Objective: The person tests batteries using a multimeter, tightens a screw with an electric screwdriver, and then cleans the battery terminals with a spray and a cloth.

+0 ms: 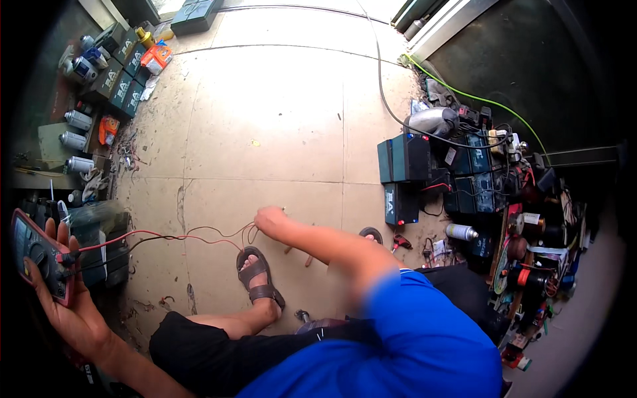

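My left hand (pixel 76 318) holds a red-cased multimeter (pixel 41 255) at the far left, its screen tilted up. Red and black test leads (pixel 156 235) run from it across the middle to my right hand (pixel 269 219), whose fingers are closed on them above the floor (pixel 279 132). What exactly is at the fingertips is too small to make out. Below that hand is my sandaled foot (pixel 255 282); the other foot (pixel 370 235) shows partly behind my forearm.
Batteries (pixel 398 159) are stacked at the right, beside a spray can (pixel 460 232), cables (pixel 497 103) and cluttered spools (pixel 514 272). More batteries (pixel 123 89) and several spray cans (pixel 73 139) line the left wall. A dark case (pixel 196 16) lies at the far doorway.
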Demonstrator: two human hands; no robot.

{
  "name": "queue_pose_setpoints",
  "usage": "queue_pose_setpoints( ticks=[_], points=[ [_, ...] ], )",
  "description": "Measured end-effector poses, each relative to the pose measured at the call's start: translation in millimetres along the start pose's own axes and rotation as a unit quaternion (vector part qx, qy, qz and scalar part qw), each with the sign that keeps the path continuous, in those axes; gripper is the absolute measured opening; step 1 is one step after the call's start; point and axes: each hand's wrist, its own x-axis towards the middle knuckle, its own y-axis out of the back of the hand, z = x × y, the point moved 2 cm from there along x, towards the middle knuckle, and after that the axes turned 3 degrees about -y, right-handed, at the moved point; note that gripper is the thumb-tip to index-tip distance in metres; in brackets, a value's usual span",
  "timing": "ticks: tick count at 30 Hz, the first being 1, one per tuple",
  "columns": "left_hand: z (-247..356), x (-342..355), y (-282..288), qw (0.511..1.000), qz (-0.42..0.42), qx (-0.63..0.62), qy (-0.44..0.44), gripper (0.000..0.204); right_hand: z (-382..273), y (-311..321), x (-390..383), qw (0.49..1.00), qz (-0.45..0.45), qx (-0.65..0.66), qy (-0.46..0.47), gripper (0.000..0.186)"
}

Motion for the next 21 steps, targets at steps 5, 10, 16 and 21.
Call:
queue_pose_setpoints(
  ticks=[5, 10, 16, 21],
  points=[
    [7.4, -11.2, -3.3, 0.999, -0.013, -0.047, 0.012, 0.06, 105.1, 104.8, -149.4, 0.993, 0.045, -0.046, 0.101, 0.009],
    [22.8, -26.4, -14.4, 0.995, -0.028, -0.088, 0.026, 0.062, 165.6, 153.7, -313.6, 0.979, 0.198, 0.038, -0.028, 0.021],
    [3.8, -57.4, -38.3, 0.987, -0.084, -0.114, 0.081, 0.062, 191.3, 41.2, -408.1, 0.563, 0.531, 0.551, -0.312, 0.016],
    [-11.8, -105.5, -62.6, 0.967, -0.132, -0.147, 0.162, 0.064, 168.3, -26.4, -438.2, 0.286, 0.632, 0.656, -0.297, 0.021]
  ],
)
